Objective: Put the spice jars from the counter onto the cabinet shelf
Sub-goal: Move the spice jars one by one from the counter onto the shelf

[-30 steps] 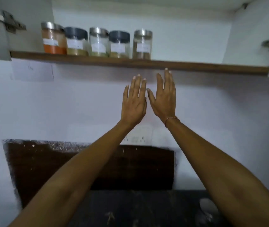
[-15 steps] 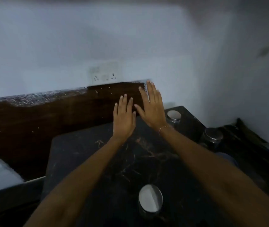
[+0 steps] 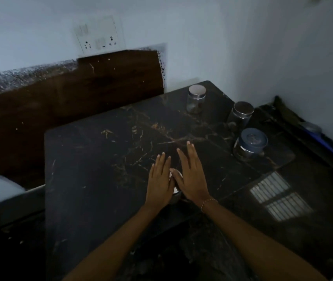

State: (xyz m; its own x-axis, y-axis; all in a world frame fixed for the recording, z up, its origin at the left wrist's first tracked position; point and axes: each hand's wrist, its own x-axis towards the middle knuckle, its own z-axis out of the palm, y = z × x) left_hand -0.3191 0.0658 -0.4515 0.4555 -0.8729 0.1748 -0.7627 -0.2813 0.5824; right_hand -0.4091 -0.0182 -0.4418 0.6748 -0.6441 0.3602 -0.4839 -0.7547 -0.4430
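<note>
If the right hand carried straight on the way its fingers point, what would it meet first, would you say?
Probably nothing soon: the right hand points up-picture over bare counter. The silver-lidded jar sits slightly right of that line; depth is unclear.

The scene is dim and bluish, with visible grain in the dark areas. The dark marbled surface (image 3: pixel 104 179) swallows most detail, yet a bright barred patch of window light (image 3: pixel 279 197) reflects off it at the right. The pale wall (image 3: pixel 181 21) is the brightest region and looks soft. Metal jar lids (image 3: pixel 197 90) catch faint highlights. The left hand (image 3: pixel 159 181) and right hand (image 3: pixel 192 177) are slightly smeared. Straight edges bow toward the frame borders, and the corners are blurred, especially lower left.
</note>
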